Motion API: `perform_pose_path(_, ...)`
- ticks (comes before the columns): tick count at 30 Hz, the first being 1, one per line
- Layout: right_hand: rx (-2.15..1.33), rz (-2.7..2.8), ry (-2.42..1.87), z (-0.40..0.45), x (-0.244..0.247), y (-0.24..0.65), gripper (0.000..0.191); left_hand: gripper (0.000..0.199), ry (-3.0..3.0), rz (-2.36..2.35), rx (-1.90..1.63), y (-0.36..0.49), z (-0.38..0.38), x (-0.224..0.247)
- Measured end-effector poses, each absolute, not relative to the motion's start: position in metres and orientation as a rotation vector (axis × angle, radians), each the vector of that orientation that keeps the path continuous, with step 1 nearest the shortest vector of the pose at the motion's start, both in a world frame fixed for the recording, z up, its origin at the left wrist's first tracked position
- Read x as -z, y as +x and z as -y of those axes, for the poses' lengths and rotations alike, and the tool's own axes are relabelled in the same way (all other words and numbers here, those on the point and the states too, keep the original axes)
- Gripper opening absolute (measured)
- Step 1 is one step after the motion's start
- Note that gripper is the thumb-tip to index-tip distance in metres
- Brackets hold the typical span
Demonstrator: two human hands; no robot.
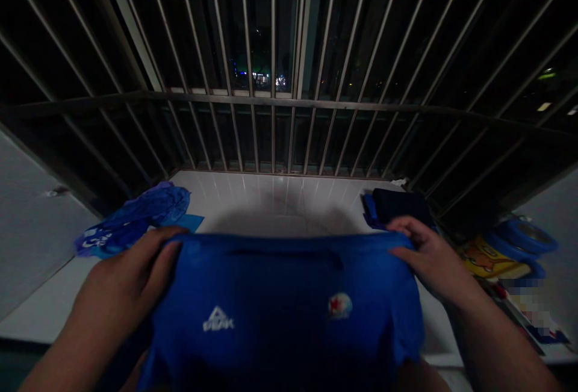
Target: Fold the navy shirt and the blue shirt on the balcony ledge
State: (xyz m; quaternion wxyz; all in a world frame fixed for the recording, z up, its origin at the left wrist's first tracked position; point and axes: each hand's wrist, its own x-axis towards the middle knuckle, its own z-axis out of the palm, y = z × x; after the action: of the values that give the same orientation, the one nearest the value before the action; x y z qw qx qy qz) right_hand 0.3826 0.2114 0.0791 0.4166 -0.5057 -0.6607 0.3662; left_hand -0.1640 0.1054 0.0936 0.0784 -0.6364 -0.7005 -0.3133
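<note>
A blue T-shirt [280, 301] hangs spread between my two hands, with a white PEAK logo on one side of the chest and a round badge on the other. My left hand [130, 277] pinches its upper left corner between thumb and fingers. At the upper right corner my right hand [424, 253] grips the cloth in the same way. The shirt's top edge runs nearly level, and its lower part falls out of view into shadow. Dim light and some blur soften the details.
On the white tiled ledge [271, 199] a crumpled blue printed bag [139, 217] lies at left. Folded dark clothes [400, 206] sit at back right. Farther right are a blue round object [524, 236] and a yellow cartoon item [492, 259]. Metal bars [273, 103] close off the window behind.
</note>
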Motion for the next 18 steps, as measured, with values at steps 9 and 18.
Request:
perform_pose_path(9, 0.090, 1.984, -1.877, -0.380, -0.048, 0.284, 0.064, 0.051, -1.764, 2.349, 0.398, -0.088, -0.338, -0.064)
perform_pose_path(18, -0.313, 2.320, -1.994, -0.279, 0.099, 0.242, 0.066, 0.049, -2.361, 2.300, 0.275, -0.051, -0.270, 0.120)
